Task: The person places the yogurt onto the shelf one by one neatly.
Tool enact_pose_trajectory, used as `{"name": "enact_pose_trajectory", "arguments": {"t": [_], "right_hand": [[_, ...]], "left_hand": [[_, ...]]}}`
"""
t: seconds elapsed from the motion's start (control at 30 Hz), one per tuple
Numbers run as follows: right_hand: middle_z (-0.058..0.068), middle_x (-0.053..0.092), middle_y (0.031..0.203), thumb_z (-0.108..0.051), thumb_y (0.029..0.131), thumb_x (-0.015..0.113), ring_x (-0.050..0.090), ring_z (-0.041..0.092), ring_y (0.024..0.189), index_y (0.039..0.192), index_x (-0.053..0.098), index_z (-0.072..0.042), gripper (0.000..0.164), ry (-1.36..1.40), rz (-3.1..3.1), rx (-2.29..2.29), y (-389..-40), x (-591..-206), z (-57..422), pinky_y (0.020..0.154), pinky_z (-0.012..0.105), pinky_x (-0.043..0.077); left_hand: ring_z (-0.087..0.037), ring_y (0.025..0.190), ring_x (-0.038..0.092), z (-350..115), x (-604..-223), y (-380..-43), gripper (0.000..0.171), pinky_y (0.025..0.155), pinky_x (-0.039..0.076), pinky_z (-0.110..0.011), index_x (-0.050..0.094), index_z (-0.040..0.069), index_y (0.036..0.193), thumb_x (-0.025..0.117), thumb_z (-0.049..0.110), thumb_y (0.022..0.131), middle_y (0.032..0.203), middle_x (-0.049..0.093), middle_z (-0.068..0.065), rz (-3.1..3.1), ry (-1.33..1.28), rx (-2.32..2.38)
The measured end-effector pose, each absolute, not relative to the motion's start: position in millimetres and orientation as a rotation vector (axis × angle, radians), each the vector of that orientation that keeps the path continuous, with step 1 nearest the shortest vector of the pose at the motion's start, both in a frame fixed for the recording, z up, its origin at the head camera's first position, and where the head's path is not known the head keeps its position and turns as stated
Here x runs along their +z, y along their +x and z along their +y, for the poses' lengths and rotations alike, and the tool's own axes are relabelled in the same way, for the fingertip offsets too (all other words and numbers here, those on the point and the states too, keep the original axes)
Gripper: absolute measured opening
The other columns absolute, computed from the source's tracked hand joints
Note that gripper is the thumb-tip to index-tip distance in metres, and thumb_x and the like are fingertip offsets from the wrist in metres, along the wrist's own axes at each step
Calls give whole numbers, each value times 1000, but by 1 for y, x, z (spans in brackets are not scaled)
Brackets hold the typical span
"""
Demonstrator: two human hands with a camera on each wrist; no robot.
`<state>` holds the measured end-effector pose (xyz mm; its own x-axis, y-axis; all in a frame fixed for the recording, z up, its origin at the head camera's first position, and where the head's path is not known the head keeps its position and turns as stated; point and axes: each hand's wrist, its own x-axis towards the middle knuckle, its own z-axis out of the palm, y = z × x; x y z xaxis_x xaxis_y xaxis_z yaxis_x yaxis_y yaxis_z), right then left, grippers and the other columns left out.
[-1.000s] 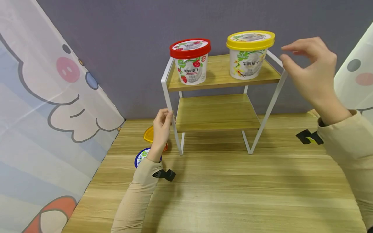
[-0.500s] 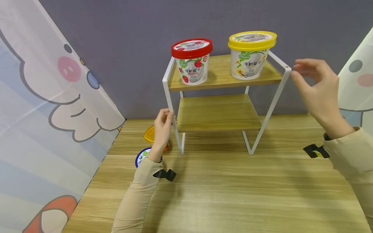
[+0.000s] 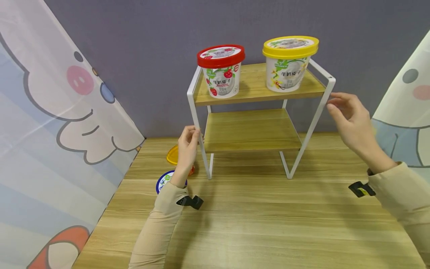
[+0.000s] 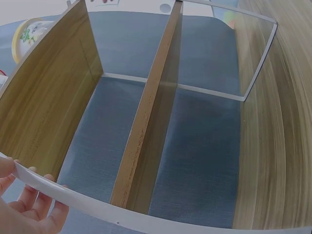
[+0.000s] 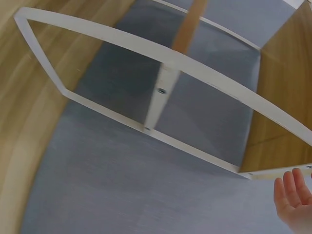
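A two-tier shelf rack [image 3: 250,129] with wooden boards and a white metal frame stands on the table. My left hand [image 3: 187,147] holds its left front post; in the left wrist view the thumb and fingers [image 4: 43,204] lie on either side of the white bar. My right hand [image 3: 354,123] is beside the right post, fingers loosely curved with a gap to the thumb. In the right wrist view, its fingertips come right up to the frame's upper side bar. On the top board stand a red-lidded strawberry ice cream tub [image 3: 221,73] and a yellow-lidded tub [image 3: 289,65].
Left of the rack, partly behind my left arm, lie a blue-rimmed lid or tub [image 3: 164,181] and an orange-yellow lid [image 3: 172,155]. A grey panel [image 3: 161,74] rises behind the rack. Printed cartoon cloths [image 3: 67,149] hang at both sides.
My right hand has moved from beside the yellow-lidded tub outward, then down along the rack's right post. The left hand keeps its hold on the left post; the tubs stay put.
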<state>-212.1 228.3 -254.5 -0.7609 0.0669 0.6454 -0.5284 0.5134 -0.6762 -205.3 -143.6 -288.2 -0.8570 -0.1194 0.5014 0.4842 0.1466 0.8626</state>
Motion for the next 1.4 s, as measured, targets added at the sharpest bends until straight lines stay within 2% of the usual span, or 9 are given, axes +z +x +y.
{"name": "enact_pose_trajectory", "arguments": {"t": [0.17, 0.3, 0.53, 0.63, 0.73, 0.93, 1.03, 1.17, 1.4], "right_hand": [[-21, 49, 98, -14, 90, 49, 49, -7, 90, 121, 47, -6, 31, 407, -2159, 1291, -213, -267, 227, 76, 6, 36], [-20, 51, 95, -12, 91, 47, 52, -6, 82, 117, 49, -10, 26, 443, -2139, 1350, -213, -276, 225, 74, 6, 37], [-17, 55, 93, -12, 93, 44, 54, -4, 82, 114, 50, -14, 22, 489, -2143, 1444, -214, -287, 222, 72, 7, 41], [-19, 58, 93, -12, 94, 42, 55, -3, 85, 114, 52, -15, 22, 535, -2144, 1483, -214, -290, 221, 73, 8, 41], [-15, 61, 93, -10, 94, 41, 57, 0, 87, 113, 53, -13, 23, 601, -2101, 1577, -214, -292, 219, 75, 9, 43], [-2, 62, 90, -9, 94, 40, 60, 6, 83, 108, 57, -5, 22, 695, -1987, 1751, -215, -295, 216, 72, 13, 47], [1, 61, 86, -9, 94, 41, 61, 8, 78, 101, 57, 0, 20, 693, -1953, 1787, -216, -296, 214, 69, 15, 49], [1, 63, 84, -9, 92, 44, 62, 9, 73, 95, 58, 4, 19, 658, -1897, 1854, -217, -297, 214, 66, 15, 49], [-2, 61, 88, -10, 92, 45, 61, 8, 70, 91, 60, -3, 17, 627, -1896, 1880, -218, -297, 215, 65, 14, 49]], "left_hand": [[-20, 69, 53, -149, -300, -216, 17, 64, 46, -22, 50, -7, 95, 44, 9, 93, 77, 54, 2, -1963, -367, -1737], [-36, 73, 50, -145, -293, -209, 17, 65, 46, -23, 48, -10, 95, 42, 6, 93, 75, 53, 3, -1970, -366, -1731], [-8, 67, 51, -141, -285, -200, 16, 66, 46, -26, 48, -12, 95, 41, 3, 93, 74, 51, 6, -1990, -346, -1734], [-3, 65, 50, -142, -285, -200, 16, 66, 46, -26, 48, -12, 95, 41, 3, 93, 74, 52, 6, -1990, -342, -1737], [-6, 66, 51, -142, -285, -200, 16, 66, 46, -26, 48, -12, 95, 42, 3, 93, 74, 52, 6, -1991, -340, -1734], [-39, 74, 50, -141, -284, -200, 17, 66, 46, -28, 48, -12, 95, 41, 2, 93, 75, 52, 5, -1985, -355, -1732], [-46, 76, 47, -140, -283, -199, 17, 66, 47, -28, 47, -13, 96, 41, 2, 93, 75, 52, 5, -1984, -363, -1733], [-43, 75, 48, -140, -284, -200, 17, 66, 46, -27, 47, -14, 95, 41, 2, 93, 75, 52, 5, -1986, -358, -1729], [-26, 70, 51, -147, -295, -211, 15, 64, 46, -26, 49, -10, 96, 42, 4, 93, 75, 53, 3, -1980, -359, -1737]]}}
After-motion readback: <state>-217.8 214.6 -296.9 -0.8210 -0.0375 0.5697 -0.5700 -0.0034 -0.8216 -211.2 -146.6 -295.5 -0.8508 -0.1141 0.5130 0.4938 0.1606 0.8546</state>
